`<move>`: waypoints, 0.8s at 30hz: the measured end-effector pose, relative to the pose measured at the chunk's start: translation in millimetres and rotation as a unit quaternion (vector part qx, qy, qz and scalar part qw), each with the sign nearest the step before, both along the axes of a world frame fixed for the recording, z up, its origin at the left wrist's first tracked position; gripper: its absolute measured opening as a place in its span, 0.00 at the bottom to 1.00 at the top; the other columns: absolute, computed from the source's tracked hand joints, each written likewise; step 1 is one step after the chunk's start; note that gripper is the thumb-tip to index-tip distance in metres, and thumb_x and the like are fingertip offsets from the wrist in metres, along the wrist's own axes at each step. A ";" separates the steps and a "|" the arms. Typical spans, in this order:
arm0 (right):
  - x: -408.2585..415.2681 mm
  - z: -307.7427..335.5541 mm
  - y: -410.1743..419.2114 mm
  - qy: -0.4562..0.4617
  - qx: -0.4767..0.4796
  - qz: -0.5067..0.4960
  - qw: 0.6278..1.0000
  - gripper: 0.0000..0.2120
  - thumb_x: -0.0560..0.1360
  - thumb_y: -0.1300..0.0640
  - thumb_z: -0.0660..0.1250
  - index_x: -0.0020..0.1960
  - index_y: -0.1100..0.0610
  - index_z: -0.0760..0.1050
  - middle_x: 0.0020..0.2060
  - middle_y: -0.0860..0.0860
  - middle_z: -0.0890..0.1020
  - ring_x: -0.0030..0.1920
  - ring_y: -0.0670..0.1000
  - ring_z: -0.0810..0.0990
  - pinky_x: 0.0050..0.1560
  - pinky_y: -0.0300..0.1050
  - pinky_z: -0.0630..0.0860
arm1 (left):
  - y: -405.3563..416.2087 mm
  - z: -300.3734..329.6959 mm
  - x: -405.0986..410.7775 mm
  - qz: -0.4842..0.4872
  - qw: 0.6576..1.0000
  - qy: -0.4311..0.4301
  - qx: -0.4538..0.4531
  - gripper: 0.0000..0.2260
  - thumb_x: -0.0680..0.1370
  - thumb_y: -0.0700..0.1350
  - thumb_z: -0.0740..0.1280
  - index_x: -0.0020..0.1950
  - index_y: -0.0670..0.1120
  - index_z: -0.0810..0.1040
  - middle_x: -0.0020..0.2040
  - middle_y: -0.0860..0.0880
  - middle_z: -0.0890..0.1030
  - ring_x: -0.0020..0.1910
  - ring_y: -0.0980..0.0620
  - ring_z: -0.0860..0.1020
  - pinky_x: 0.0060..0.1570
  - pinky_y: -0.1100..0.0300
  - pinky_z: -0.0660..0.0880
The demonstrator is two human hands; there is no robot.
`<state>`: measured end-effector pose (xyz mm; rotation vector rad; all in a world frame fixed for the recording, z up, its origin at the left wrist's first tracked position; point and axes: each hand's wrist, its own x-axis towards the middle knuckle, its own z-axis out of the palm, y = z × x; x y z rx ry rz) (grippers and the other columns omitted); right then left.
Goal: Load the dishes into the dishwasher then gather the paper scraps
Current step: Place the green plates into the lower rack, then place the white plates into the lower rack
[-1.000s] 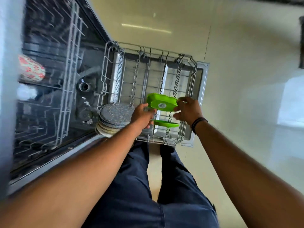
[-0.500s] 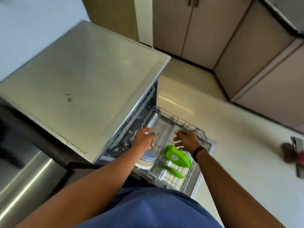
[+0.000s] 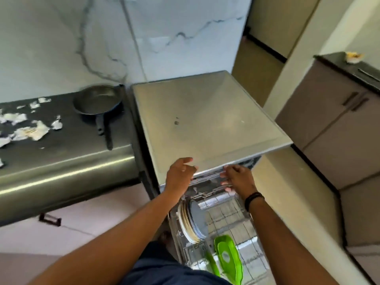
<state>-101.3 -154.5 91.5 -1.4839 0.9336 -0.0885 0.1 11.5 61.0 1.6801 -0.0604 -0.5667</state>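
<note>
Loading step looks nearly done. Pulled-out wire lower rack [image 3: 226, 219] at bottom centre of the frame holds a stack of round plates, cream and grey-blue, standing on edge [image 3: 192, 221], and two bright green plastic dishes [image 3: 227, 258] upright just below-right of them. Grey flat-topped dishwasher [image 3: 205, 118] fills frame centre.

Left hand [image 3: 180, 176] sits at the front edge of the dishwasher top, fingers loosely bent, holding nothing. Right hand [image 3: 236, 177] is just beside it to the right, at the dark opening under the top, fingers part-curled toward what may be the upper rack front; blurred, so whether it grips anything I cannot tell.

One dish not yet loaded: dark round metal pan with long handle [image 3: 96, 103] on the dark stainless counter [image 3: 67, 161], left of centre. Torn white paper scraps [image 3: 30, 128] lie scattered at far left on that same counter, untouched.

Likely next: fetch the pan from the left, or slide racks in; then the scraps. Needs a reach well left of the hands.
</note>
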 end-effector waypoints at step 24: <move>301.7 46.1 253.1 -0.005 -0.046 0.323 0.945 0.05 0.81 0.53 0.66 0.49 0.52 0.77 0.45 0.53 0.80 0.42 0.51 0.77 0.43 0.46 0.77 | 302.9 -14.5 205.6 0.149 0.957 -0.172 0.180 0.27 0.75 0.47 0.76 0.72 0.47 0.74 0.65 0.50 0.75 0.63 0.54 0.76 0.60 0.66 0.70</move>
